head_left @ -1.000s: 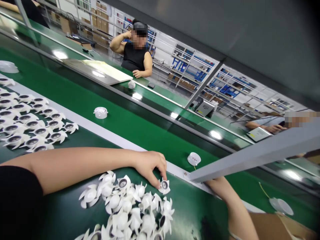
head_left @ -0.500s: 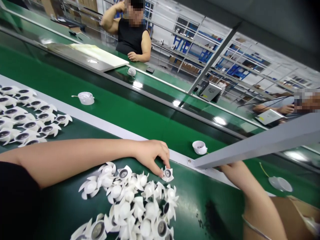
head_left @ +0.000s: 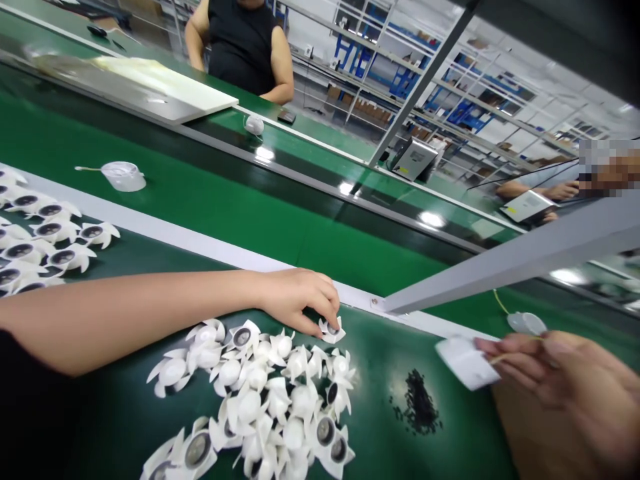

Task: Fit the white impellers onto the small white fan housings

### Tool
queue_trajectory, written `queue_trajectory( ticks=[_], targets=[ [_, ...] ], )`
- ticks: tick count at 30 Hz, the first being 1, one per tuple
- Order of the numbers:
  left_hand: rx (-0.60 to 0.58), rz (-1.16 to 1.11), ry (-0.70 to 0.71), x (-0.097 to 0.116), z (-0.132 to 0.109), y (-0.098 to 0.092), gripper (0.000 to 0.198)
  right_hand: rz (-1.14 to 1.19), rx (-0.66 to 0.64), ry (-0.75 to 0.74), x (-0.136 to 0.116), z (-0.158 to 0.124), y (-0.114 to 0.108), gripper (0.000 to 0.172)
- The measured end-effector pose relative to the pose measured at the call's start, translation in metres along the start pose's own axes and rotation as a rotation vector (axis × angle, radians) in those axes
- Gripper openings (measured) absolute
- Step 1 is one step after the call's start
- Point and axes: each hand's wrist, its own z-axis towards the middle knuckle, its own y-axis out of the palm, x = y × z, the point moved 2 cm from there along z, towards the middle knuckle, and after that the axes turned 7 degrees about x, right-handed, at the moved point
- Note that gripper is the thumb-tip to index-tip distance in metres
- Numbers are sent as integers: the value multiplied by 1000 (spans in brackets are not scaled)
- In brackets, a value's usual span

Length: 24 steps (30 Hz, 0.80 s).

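My left hand [head_left: 303, 299] is closed in a pinch on a small white fan impeller [head_left: 333, 331] at the upper edge of a loose heap. Several more white impellers [head_left: 249, 418] lie in that heap below the wrist, some showing dark round hubs. On the right, my right hand [head_left: 560, 370] grips a white plastic housing [head_left: 467, 363] with a thin yellowish wire; motion blurs it slightly. Between the two hands, a small pile of tiny black pieces [head_left: 420, 405] lies on the green tabletop [head_left: 377, 373].
Rows of impellers [head_left: 50, 230] stand at the left. Along the green belt [head_left: 210, 213] sit a white housing [head_left: 123, 177] and another housing [head_left: 527, 323]. A grey post [head_left: 500, 257] slants across the right. A cardboard box [head_left: 530, 427] is below my right hand. Across the belt sits a person [head_left: 243, 50].
My right hand has come back from behind the post with the housing that lay on the belt. My left hand keeps its pinch on the impeller. The view has shifted slightly.
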Motion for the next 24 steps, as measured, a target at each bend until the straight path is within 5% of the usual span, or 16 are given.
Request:
queue_trajectory(
  ticks=[4,13,16,20,24],
  targets=[
    [-19,40,-4,0,0,0,24,197,-30,125,-4,-34,50,26],
    [-122,383,31,1,1,-7,28,-305,-257,-705,-6,-50,76,18],
    [-98,415,59,0,1,-6,26,-402,-251,-698,7,-45,79,30],
    [-44,308,52,-2,-3,-4,28,-358,-213,-623,14,-42,82,19],
    [110,129,-54,-6,-3,-8,61,-151,-255,-468,0,-52,89,15]
  ],
)
